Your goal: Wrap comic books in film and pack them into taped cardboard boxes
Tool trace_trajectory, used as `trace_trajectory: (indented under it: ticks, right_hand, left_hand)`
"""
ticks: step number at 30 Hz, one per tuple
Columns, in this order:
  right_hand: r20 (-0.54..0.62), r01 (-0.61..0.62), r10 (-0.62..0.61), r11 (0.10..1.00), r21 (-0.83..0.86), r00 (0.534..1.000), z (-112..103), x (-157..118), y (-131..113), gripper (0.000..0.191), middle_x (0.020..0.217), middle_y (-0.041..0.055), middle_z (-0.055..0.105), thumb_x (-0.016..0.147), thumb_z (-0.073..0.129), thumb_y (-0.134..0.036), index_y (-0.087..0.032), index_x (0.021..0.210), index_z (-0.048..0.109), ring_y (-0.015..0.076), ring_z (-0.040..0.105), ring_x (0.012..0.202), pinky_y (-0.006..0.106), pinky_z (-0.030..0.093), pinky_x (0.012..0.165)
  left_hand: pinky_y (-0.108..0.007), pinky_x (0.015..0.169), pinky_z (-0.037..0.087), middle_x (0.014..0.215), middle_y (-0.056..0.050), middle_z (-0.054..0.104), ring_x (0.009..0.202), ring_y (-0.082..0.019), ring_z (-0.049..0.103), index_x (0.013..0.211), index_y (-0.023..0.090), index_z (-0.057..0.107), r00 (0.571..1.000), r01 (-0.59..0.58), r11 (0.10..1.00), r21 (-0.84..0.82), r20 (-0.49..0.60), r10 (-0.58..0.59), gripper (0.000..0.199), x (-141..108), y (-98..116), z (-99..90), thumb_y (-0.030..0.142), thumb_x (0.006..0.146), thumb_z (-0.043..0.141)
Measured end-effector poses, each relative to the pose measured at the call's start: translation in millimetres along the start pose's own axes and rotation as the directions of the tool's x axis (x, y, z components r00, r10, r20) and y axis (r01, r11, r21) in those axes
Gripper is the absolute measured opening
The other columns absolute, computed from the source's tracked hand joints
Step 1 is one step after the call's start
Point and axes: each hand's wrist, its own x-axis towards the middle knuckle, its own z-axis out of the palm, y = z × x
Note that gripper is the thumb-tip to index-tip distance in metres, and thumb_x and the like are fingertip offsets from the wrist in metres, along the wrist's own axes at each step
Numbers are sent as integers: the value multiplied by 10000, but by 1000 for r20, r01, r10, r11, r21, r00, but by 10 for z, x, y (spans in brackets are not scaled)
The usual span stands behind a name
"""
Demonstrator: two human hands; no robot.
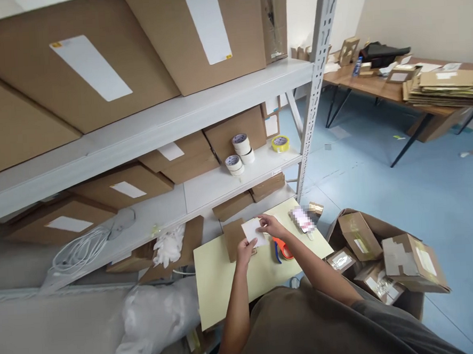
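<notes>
Over the pale yellow table (217, 285), a small white paper sheet (251, 232) is held up. My left hand (246, 250) grips its lower left edge, thumb on top. At the upper right edge, the fingers of my right hand (272, 225) are closed in a pinch on the same sheet. Whatever is printed on it, if anything, is too small to read. Beneath and left of the sheet lies a flat brown cardboard box (232, 236). An orange tape dispenser (281, 246) with a blue part rests below my right forearm.
A blurred-out phone-like object (302, 219) lies at the table's right corner. Metal shelving (245, 183) ahead carries boxes, white tape rolls (241, 144) and a yellow tape roll (280, 143). A large carton (345, 218) of parcels stands right; bubble wrap (160, 315) bulges left.
</notes>
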Motion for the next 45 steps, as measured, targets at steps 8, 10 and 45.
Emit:
trace_trajectory:
  ticks: [8, 10, 45]
  right_hand:
    - [100, -116, 112, 993, 33, 989, 292, -233, 82, 322, 914, 51, 792, 849, 711, -531, -220, 896, 781, 194, 709, 819, 286, 503, 712]
    - [108, -99, 94, 994, 51, 990, 302, -285, 44, 307, 905, 48, 795, 842, 725, -521, -225, 894, 785, 196, 716, 822, 286, 502, 711]
    - [101, -39, 30, 995, 94, 994, 147, -358, -290, 302, 785, 28, 758, 870, 710, -513, -219, 803, 707, 176, 677, 743, 287, 461, 684]
  left_hand:
    - [-387, 891, 591, 1071, -174, 820, 1015, -315, 769, 985, 103, 814, 955, -168, 962, -214, -279, 104, 635, -174, 265, -234, 591, 596, 935]
    - [-388, 899, 588, 1074, -169, 821, 1024, -319, 767, 985, 102, 818, 954, -172, 960, -223, -281, 106, 626, -188, 323, -216, 586, 605, 934]
    - [-427, 957, 571, 1065, -158, 819, 1036, -321, 758, 1007, 108, 828, 964, -199, 936, -290, -233, 133, 579, -197, 505, 78, 520, 621, 957]
